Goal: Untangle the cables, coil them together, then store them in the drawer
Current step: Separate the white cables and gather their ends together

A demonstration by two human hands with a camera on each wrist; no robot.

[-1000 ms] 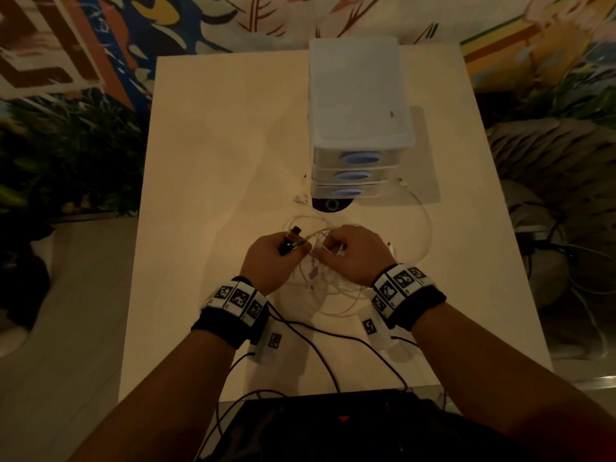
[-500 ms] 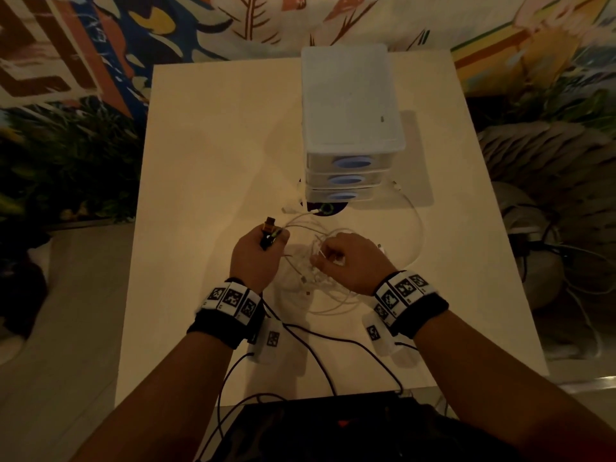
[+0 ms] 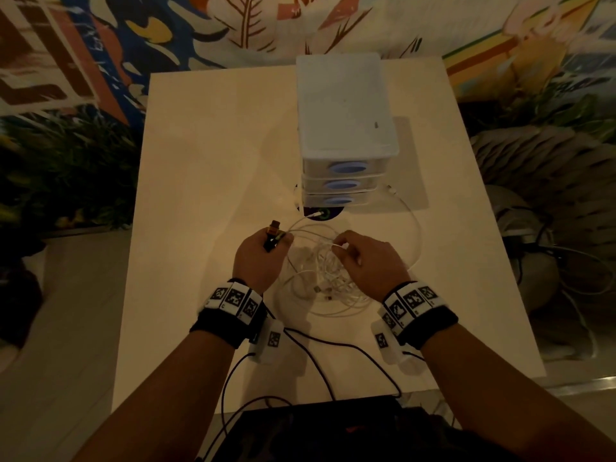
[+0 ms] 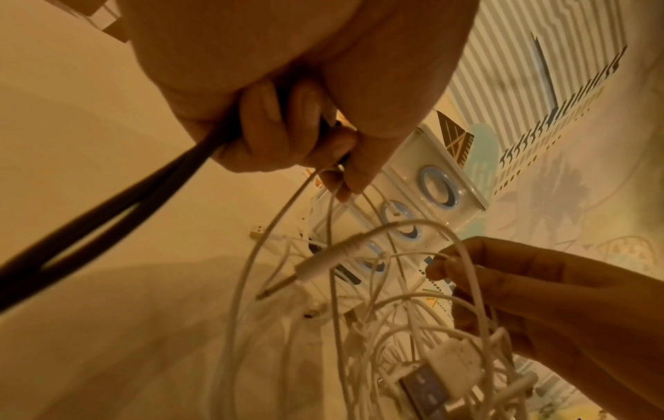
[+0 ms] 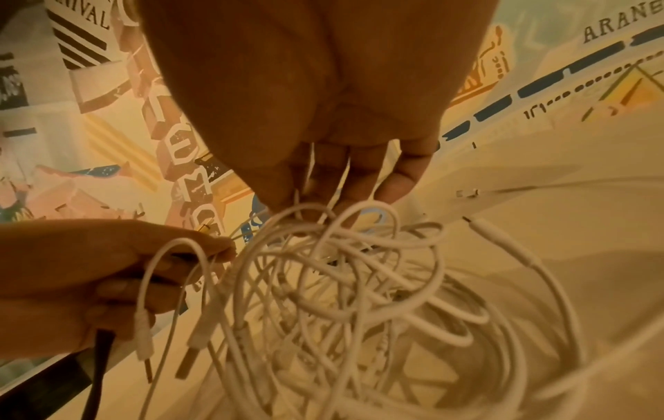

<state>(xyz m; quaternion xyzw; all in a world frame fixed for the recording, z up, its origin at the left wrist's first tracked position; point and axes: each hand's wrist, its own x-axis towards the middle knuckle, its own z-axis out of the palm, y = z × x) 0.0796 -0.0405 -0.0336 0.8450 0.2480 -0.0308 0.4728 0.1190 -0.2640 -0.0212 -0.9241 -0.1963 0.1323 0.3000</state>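
Observation:
A tangle of white cables lies on the table in front of the drawer unit. My left hand grips a small dark strap with an orange tip, and its thumb and finger pinch a white cable strand. My right hand pinches several white strands at the top of the tangle, lifting them slightly. A white jack plug dangles between the hands. A USB plug hangs low in the bundle.
The white three-drawer unit has blue oval handles with all drawers closed. One wide cable loop reaches right of the hands. Black wrist-camera leads cross the near table. A dark object sits at the front edge.
My hands have drawn apart: the left with the strap moved left and away, the right stayed on the tangle, stretching a strand between them.

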